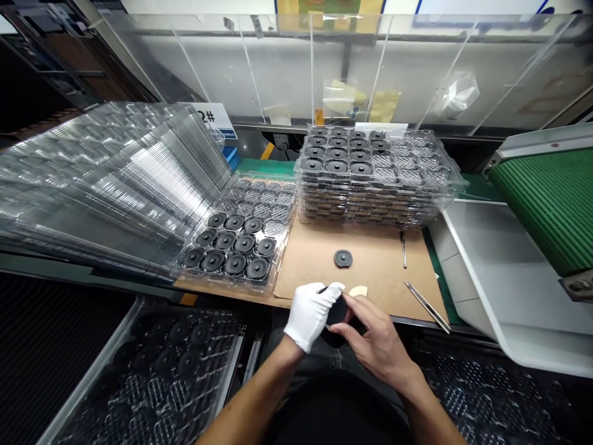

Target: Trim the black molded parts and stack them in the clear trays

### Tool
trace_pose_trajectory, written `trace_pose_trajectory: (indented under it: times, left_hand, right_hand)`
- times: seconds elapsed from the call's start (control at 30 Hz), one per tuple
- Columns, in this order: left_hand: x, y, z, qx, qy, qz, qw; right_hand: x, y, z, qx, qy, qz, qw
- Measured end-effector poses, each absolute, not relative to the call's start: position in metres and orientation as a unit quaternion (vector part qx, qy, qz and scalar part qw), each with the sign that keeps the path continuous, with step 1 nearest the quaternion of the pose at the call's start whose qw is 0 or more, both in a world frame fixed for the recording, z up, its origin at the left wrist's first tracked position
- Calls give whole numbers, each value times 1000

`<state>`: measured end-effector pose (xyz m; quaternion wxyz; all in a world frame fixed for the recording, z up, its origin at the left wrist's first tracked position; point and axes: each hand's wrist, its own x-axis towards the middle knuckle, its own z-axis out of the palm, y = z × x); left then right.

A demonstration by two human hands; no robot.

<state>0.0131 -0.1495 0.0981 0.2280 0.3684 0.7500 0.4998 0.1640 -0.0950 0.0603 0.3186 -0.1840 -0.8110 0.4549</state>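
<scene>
The gloved left hand point(309, 315) and the bare right hand point(376, 341) cover most of a black disc point(338, 311), hiding its face. A thin dark tip point(322, 289) shows above the glove, the rest hidden. A pale round piece point(357, 291) sits partly behind the right hand. A stack of clear trays point(92, 185) runs past the left edge, a green belt point(551, 204) past the right.

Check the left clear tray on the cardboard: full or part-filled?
Part-filled: the left clear tray has black round parts in its front pockets; its rear pockets look empty.
</scene>
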Motion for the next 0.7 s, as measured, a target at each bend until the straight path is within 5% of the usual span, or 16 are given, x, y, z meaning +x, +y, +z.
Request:
trace_pose_trajectory:
  times: [0.3, 0.47, 0.7]
  left_hand:
    - [17, -150, 103, 471, 738, 398, 274]
    - [17, -154, 106, 452, 738, 404, 296]
    - [20, -159, 102, 449, 739, 392, 315]
  right_hand:
    - [161, -91, 56, -253, -679, 630, 280]
    - [168, -76, 57, -169, -601, 753, 206]
    - [161, -70, 45, -263, -525, 771, 247]
